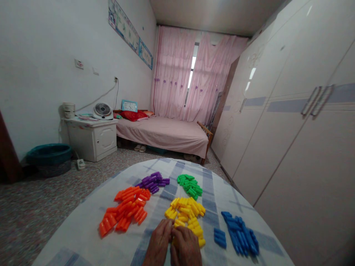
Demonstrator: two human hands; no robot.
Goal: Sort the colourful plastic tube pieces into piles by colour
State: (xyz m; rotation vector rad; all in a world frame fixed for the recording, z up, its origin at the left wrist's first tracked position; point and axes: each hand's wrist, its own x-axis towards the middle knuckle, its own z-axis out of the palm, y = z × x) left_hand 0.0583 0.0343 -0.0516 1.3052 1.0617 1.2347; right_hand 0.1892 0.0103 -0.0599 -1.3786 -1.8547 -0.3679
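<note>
At the near side of the table, my left hand (158, 240) and my right hand (185, 245) meet with fingers bent and fingertips close together. They are at the near edge of a pile of yellow plastic tube-like pieces (185, 208). A bit of yellow shows between the hands, but my fingers hide what they pinch. Left of my hands lies a heap of orange pieces (126, 208). Blue pieces (241, 234) are on the right, with a small row of blue ones (220, 237) apart from them. Purple pieces (154, 181) and green pieces (190, 185) lie farther back.
A white and blue checked cloth (91, 218) covers the rounded table. Beyond it is a bed (166, 131) with a pink sheet. A white cabinet (104, 140) bearing a fan (102, 110) and a green-rimmed bin (50, 159) stand left; a tall wardrobe (291, 147) lines the right.
</note>
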